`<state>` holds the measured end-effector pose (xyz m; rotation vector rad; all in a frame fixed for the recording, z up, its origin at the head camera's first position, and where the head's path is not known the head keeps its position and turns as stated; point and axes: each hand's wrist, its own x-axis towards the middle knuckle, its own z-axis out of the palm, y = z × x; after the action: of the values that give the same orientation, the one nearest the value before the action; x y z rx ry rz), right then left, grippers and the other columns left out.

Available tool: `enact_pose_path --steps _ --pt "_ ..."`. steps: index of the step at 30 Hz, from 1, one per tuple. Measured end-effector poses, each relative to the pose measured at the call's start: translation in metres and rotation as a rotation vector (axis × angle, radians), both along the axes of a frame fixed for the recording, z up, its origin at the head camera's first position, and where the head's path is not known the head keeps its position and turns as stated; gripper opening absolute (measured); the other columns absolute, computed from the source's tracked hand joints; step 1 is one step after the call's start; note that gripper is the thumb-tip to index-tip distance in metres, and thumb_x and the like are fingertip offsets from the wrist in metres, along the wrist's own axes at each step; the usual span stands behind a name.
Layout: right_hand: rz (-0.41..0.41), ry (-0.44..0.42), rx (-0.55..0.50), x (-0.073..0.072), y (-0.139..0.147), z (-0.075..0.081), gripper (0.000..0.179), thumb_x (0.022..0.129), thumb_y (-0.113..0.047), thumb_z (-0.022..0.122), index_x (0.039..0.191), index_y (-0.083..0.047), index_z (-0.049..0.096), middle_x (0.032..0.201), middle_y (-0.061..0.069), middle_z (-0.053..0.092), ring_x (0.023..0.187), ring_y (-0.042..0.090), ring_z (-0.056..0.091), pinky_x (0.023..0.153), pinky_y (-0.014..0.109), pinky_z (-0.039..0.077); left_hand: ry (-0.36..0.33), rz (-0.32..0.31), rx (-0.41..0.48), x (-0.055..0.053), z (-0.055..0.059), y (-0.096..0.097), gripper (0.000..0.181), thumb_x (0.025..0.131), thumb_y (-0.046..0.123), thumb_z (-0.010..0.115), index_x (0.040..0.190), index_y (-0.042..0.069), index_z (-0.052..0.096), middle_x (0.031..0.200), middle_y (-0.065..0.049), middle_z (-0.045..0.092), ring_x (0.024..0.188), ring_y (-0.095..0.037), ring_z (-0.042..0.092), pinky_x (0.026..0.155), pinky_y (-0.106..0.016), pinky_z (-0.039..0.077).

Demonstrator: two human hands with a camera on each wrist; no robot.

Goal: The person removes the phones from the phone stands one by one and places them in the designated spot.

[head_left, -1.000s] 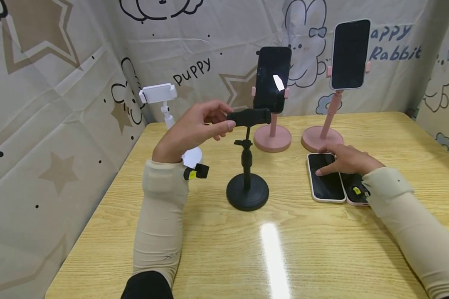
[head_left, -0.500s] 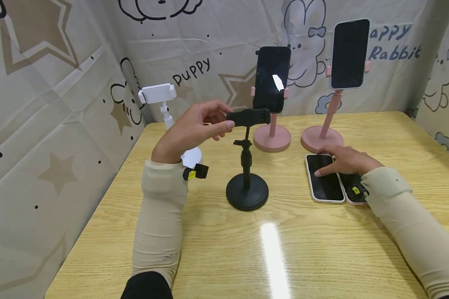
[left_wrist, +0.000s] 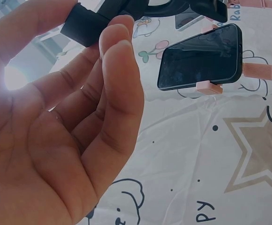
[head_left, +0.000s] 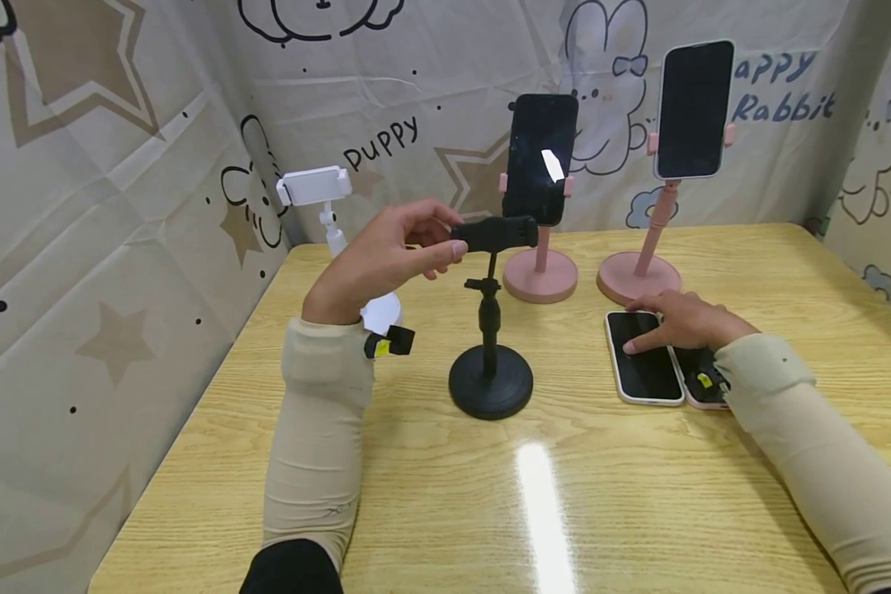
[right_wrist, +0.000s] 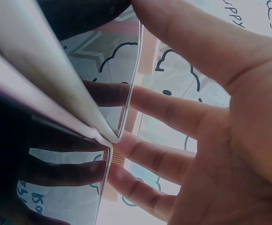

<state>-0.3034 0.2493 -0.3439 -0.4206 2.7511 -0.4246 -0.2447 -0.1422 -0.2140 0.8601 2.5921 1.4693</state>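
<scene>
On the middle of the tabletop [head_left: 416, 495], black stand [head_left: 490, 318] upright on its round base, clamp [head_left: 497, 233] on top level and unloaded. Left hand [head_left: 386, 260] at clamp's left end: grip narrowed to a pinch on it, thumb on near side, fingertips behind, other fingers loosely bent. To the right, white-rimmed phone [head_left: 649, 367] flat, dark screen up. Right hand [head_left: 683, 320] over its far right part: grip spread, fingers fairly straight, thumb resting on the screen, fingertips at far edge; phone lies on the tabletop, not lifted. Second phone [head_left: 689, 359] flat just beside it, touching along right side, partly covered by right hand and sleeve. Far side, two pink stands: left pink stand [head_left: 540, 276] carries black phone [head_left: 542, 140], right pink stand [head_left: 638, 276] carries white-edged phone [head_left: 695, 111], both phones upright, slightly tilted. Far left, white stand [head_left: 313, 186], partly behind left hand, its clamp unloaded. Behind all, cloth backdrop [head_left: 193, 206] with stars, rabbit drawing, "puppy" lettering. Light streak on near tabletop.
</scene>
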Motion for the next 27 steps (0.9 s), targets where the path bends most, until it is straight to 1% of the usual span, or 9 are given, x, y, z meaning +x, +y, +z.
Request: enact_pose_path --steps 6,12,16,21,27 --pt "-0.011 -0.003 0.018 -0.0003 -0.0007 -0.0005 0.09 0.072 -0.063 0.073 0.137 -0.006 0.05 0.14 0.031 0.038 0.121 0.056 0.034 0.087 0.082 0.023 -0.007 0.002 -0.007 0.0005 0.0005 0.0003 0.03 0.092 0.024 0.066 0.117 0.009 0.059 0.098 -0.01 0.066 0.082 -0.025 0.06 0.076 -0.037 0.051" --pt "-0.014 -0.008 0.036 -0.0007 -0.0015 -0.0012 0.09 0.072 -0.063 0.073 0.138 -0.007 0.049 0.138 0.033 0.038 0.12 0.056 0.035 0.086 0.082 0.023 -0.003 -0.009 0.001 0.0001 -0.0002 -0.0002 0.03 0.092 0.023 0.066 0.117 0.008 0.059 0.098 -0.013 0.066 0.081 -0.025 0.06 0.075 -0.038 0.052" --pt "-0.021 -0.023 0.038 -0.0008 -0.0017 -0.0018 0.091 0.072 -0.064 0.073 0.139 -0.007 0.049 0.137 0.032 0.04 0.118 0.056 0.036 0.086 0.082 0.024 0.005 -0.017 0.002 -0.0004 -0.0009 -0.0002 0.029 0.092 0.022 0.066 0.116 0.008 0.059 0.096 -0.012 0.067 0.08 -0.025 0.061 0.074 -0.038 0.052" --pt "-0.018 -0.022 0.041 0.0001 -0.0021 -0.001 0.092 0.072 -0.063 0.072 0.139 -0.006 0.048 0.138 0.033 0.038 0.119 0.056 0.034 0.087 0.081 0.025 -0.002 -0.007 -0.007 0.0001 -0.0005 0.0001 0.03 0.092 0.025 0.067 0.117 0.009 0.059 0.096 -0.01 0.066 0.081 -0.024 0.06 0.075 -0.038 0.052" --pt "0.017 0.01 0.049 0.0021 -0.0039 0.0014 0.089 0.075 -0.061 0.073 0.138 -0.002 0.048 0.136 0.033 0.042 0.119 0.052 0.04 0.089 0.075 0.033 0.005 -0.018 0.001 -0.0003 -0.0002 -0.0001 0.03 0.092 0.024 0.067 0.116 0.009 0.059 0.096 -0.009 0.067 0.081 -0.024 0.061 0.075 -0.038 0.052"
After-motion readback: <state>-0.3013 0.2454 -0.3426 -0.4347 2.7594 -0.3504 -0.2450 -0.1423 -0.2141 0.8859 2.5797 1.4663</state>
